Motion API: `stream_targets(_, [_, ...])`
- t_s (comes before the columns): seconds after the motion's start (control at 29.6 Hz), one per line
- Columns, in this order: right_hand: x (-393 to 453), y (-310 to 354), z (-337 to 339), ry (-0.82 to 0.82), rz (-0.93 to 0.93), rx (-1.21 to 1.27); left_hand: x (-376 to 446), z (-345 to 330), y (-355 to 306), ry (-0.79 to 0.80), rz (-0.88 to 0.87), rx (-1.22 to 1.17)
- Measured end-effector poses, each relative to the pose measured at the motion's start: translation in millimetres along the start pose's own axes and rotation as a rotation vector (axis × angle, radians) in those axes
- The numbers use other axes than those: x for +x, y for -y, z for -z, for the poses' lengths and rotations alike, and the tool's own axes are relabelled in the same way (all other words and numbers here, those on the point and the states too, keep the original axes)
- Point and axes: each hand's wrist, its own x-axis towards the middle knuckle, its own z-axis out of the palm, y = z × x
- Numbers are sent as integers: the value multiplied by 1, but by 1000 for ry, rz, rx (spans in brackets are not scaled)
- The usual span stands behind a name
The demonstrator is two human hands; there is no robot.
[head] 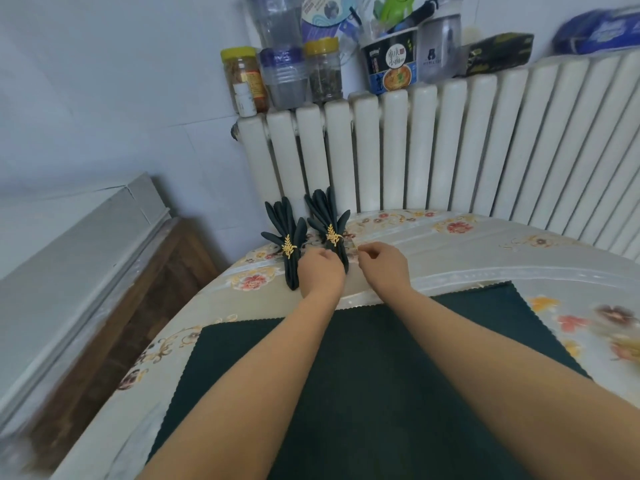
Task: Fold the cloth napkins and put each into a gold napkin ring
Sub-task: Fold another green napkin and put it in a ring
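Dark green flat napkin [363, 375] spread on the table [485, 251], at the near edge, under both forearms. Two more napkins at the far left corner, side by side, folded into fans and standing tips up near the radiator [450, 140]. Left fan [285, 220] in a gold ring [288, 246] with a leaf on it. Right fan [323, 213] in a second ring [333, 234], same leaf.

Left hand [320, 268] curled round the bottom end of the right fan, just below its ring, between the two fans. Right hand [382, 263] just to the right of that fan, fingers bent and thumb close to them, nothing seen inside; cannot tell if touching the cloth or the ring.

Flowered cover on the table, shiny, in red and gold.

On top of the radiator, a row of jars [244, 77] and bottles, a noodle cup [391, 65], a dark box [498, 51] and a blue pack [599, 31]. To the left of the table, a brown wooden piece [138, 306] with a grey top.
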Motion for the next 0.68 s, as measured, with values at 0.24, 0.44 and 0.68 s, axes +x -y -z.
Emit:
stream_targets(0.24, [-104,-3,55,79,127,-144,-98,54,24,212,-240,222])
stream_targets(0.44, [-205,-12,93,168,233,-323,-185,94,37,284,-317,342])
stream_targets(0.68, [-320,-19,132,290,356,-521,-301,137,67,410,-330,425])
